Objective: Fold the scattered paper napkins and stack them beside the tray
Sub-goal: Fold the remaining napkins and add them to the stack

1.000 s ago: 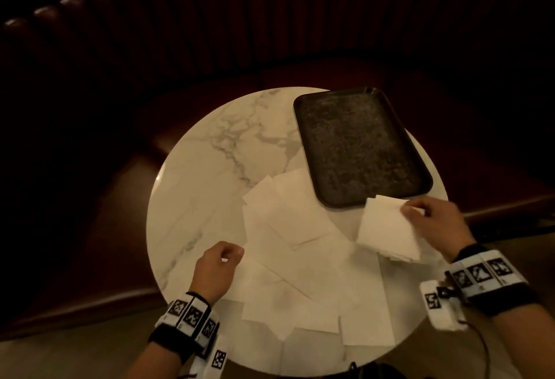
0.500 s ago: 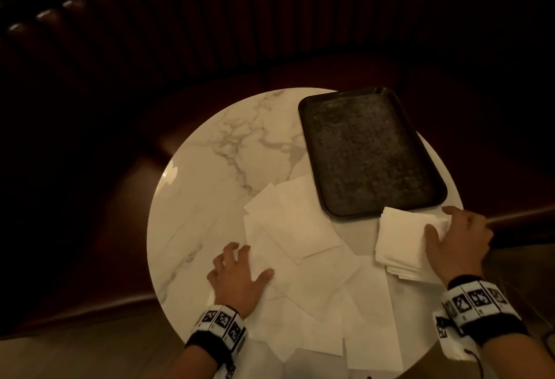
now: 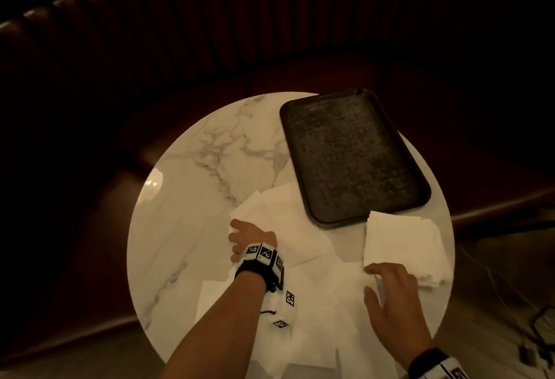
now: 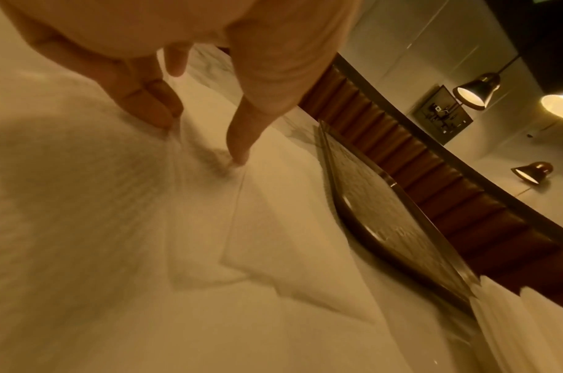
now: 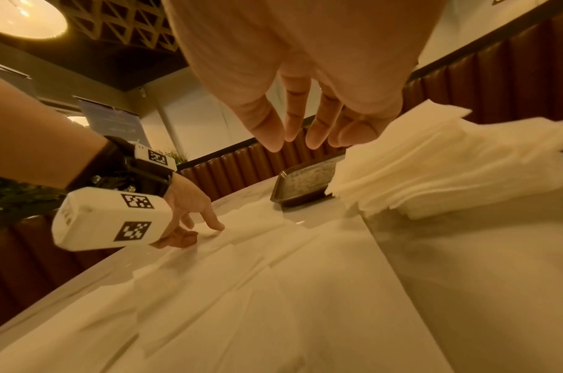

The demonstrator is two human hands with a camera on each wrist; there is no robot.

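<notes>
A dark rectangular tray [image 3: 345, 153] lies at the far right of the round marble table [image 3: 195, 183]. Just in front of it sits a stack of folded white napkins [image 3: 402, 243], also in the right wrist view [image 5: 433, 171]. Several flat napkins [image 3: 300, 228] overlap across the middle and near side. My left hand [image 3: 240, 239] presses fingertips and thumb onto one of them, which puckers between them [image 4: 203, 141]. My right hand [image 3: 375, 281] hovers with relaxed fingers over the loose napkins, at the stack's near left corner, holding nothing [image 5: 293, 141].
A dark red ribbed booth seat [image 3: 180, 33] curves round the far side of the table. Cables [image 3: 525, 318] lie on the floor to the right. Bare marble shows on the table's left and far side. Wall lamps [image 4: 475, 88] hang above the booth.
My right hand has let go of the folded stack and drawn back toward me and left, over the loose napkins. My left hand has reached farther forward onto a flat napkin.
</notes>
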